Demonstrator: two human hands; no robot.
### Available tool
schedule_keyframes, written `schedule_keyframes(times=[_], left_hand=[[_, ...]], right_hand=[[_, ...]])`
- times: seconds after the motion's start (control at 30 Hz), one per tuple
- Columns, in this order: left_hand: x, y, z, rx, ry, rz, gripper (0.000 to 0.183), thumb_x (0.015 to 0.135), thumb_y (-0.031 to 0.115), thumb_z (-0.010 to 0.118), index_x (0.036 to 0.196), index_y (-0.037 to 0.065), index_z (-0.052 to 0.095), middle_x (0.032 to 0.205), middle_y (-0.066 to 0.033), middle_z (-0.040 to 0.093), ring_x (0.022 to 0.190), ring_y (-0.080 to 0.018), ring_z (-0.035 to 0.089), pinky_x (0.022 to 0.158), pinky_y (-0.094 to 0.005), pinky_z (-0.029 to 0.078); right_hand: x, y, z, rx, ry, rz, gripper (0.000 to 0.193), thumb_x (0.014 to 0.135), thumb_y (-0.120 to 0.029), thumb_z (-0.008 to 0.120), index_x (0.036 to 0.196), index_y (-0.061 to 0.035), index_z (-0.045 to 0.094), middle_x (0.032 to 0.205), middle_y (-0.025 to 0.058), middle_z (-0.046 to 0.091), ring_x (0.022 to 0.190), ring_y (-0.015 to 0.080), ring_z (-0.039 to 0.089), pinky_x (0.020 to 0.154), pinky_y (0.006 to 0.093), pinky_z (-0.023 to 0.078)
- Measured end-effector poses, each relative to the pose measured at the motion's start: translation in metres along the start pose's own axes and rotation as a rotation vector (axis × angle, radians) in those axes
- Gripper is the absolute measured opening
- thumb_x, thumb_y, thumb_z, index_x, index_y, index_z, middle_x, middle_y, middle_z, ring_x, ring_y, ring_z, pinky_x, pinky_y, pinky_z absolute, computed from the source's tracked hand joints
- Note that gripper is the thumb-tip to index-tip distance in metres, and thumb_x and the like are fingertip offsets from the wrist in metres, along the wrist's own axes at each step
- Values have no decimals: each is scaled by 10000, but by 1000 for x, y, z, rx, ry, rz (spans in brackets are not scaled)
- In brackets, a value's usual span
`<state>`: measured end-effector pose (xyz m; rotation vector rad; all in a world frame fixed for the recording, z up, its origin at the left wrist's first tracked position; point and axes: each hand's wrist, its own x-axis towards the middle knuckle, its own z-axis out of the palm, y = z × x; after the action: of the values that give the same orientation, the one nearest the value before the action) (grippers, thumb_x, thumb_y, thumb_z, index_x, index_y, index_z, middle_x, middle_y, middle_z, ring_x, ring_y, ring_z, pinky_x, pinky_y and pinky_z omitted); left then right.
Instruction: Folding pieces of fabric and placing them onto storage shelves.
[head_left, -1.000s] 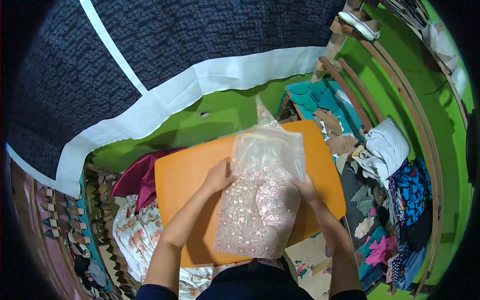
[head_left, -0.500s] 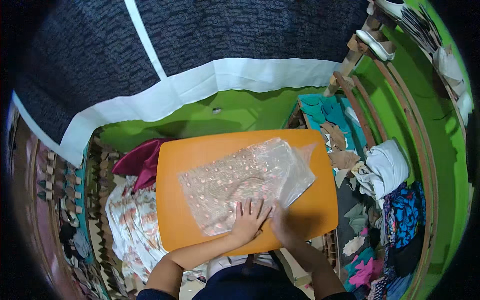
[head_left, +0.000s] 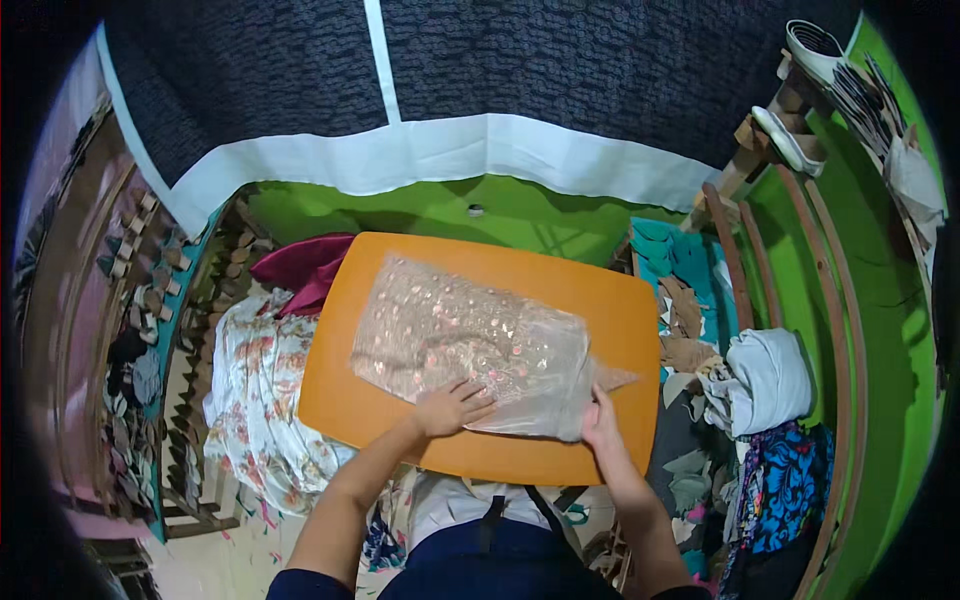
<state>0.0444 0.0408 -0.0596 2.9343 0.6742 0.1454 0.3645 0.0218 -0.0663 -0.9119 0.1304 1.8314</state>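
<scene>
A sheer beige fabric (head_left: 440, 320) with pinkish shiny dots lies folded flat inside a clear plastic bag (head_left: 555, 380). The bag rests on an orange tabletop (head_left: 480, 255) in front of me. My left hand (head_left: 452, 408) lies flat with its fingers spread on the bag's near edge. At the bag's right end, my right hand (head_left: 600, 418) holds the edge between thumb and fingers, though the fingertips are partly hidden. A thin pointed corner of beige material (head_left: 615, 377) sticks out past that end.
White floral cloth (head_left: 265, 390) and maroon cloth (head_left: 310, 270) lie left of the table. Wooden racks with shoe forms (head_left: 145, 290) stand farther left. On the right are a folded white cloth (head_left: 768, 380), blue patterned fabric (head_left: 795, 490) and scraps (head_left: 690, 470).
The bag has turned clockwise on the tabletop. My right hand has moved from the near edge to the bag's right end, and my left hand has shifted left. The whole view has shifted too.
</scene>
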Motion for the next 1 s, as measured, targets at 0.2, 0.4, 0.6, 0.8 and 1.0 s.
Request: schedule_keyframes(times=[0.2, 0.4, 0.6, 0.8, 1.0], left_hand=[[1, 20, -11, 66, -53, -183, 592, 715, 225, 552, 1274, 97, 408, 1299, -110, 411, 1226, -276, 339, 1035, -465, 224], [24, 89, 8, 40, 167, -520, 702, 640, 106, 582, 1303, 70, 353, 1262, -188, 414, 1192, -353, 363, 992, -515, 251], [-13, 80, 15, -202, 168, -498, 722, 609, 46, 580, 1299, 102, 375, 1319, -139, 392, 1217, -347, 356, 1009, -513, 240], [-37, 81, 14, -339, 219, -467, 672, 651, 136, 614, 1288, 110, 403, 1339, -94, 387, 1236, -314, 353, 1028, -502, 225], [-50, 86, 2, -410, 312, -390, 528, 760, 183, 538, 1272, 113, 425, 1335, -72, 403, 1244, -294, 355, 1030, -489, 247]], right_hand=[[26, 25, -16, -377, 42, 158, 510, 754, 53, 536, 1230, 19, 357, 1163, 166, 503, 1043, 316, 526, 927, 444, 421], [9, 65, -10, -432, -89, -12, 411, 796, -1, 533, 1191, 12, 422, 1109, 144, 550, 1022, 265, 543, 890, 372, 441], [-40, -13, 1, -2035, -736, -518, 589, 782, -330, 616, 1206, 31, 425, 1258, 195, 432, 1205, 317, 370, 1025, 412, 254], [7, -50, -35, -2294, -123, -1015, 791, 735, -364, 627, 1313, 49, 278, 1341, 231, 315, 1266, 336, 280, 1033, 498, 188], [71, -57, 18, -2363, -336, -1382, 790, 717, -312, 634, 1326, 25, 260, 1389, 220, 225, 1320, 323, 170, 1054, 509, 138]])
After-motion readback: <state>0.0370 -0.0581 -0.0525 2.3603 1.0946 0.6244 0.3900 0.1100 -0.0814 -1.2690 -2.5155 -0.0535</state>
